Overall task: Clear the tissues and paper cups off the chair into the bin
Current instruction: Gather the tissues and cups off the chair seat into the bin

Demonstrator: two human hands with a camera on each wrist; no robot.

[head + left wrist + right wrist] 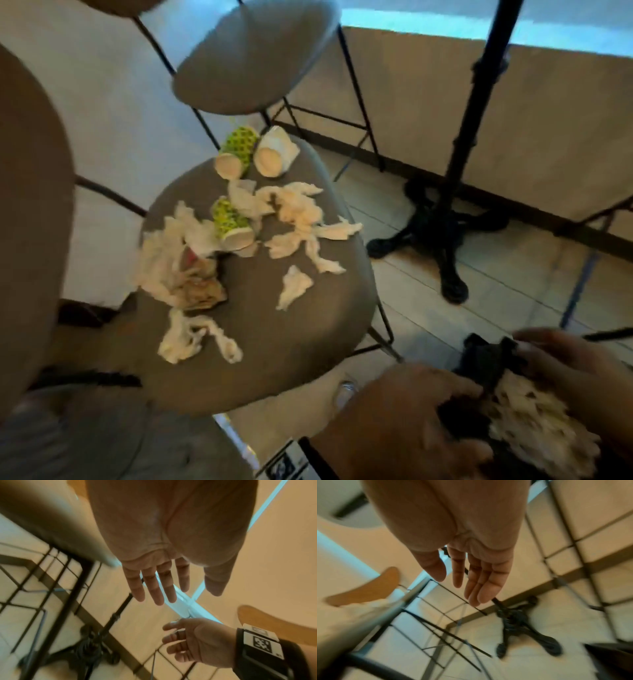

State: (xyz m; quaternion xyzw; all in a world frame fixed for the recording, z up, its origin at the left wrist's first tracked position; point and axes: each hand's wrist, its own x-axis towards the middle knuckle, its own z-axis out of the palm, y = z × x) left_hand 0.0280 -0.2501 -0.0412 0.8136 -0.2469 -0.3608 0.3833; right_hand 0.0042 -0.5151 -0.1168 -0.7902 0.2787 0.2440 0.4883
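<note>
A grey chair seat (pixel 274 346) carries two green-patterned paper cups (pixel 236 154) (pixel 231 224) and a white cup (pixel 274 152), all lying on their sides. Crumpled tissues (pixel 301 209) are strewn across it, with a stained heap (pixel 181 274) at the left edge. At the lower right stands a bin with a black bag (pixel 486 359), tissues (pixel 537 431) lying inside. My left hand (pixel 428 404) (pixel 154 588) hovers at the bag's near rim, fingers straight and empty. My right hand (pixel 561 356) (pixel 467 582) is over the far rim, also spread and empty.
A second grey stool (pixel 253 58) stands behind the chair. A black table pole and its cast-iron foot (pixel 442 236) rise to the right on the tiled floor. A round tabletop edge (pixel 30 205) fills the left side.
</note>
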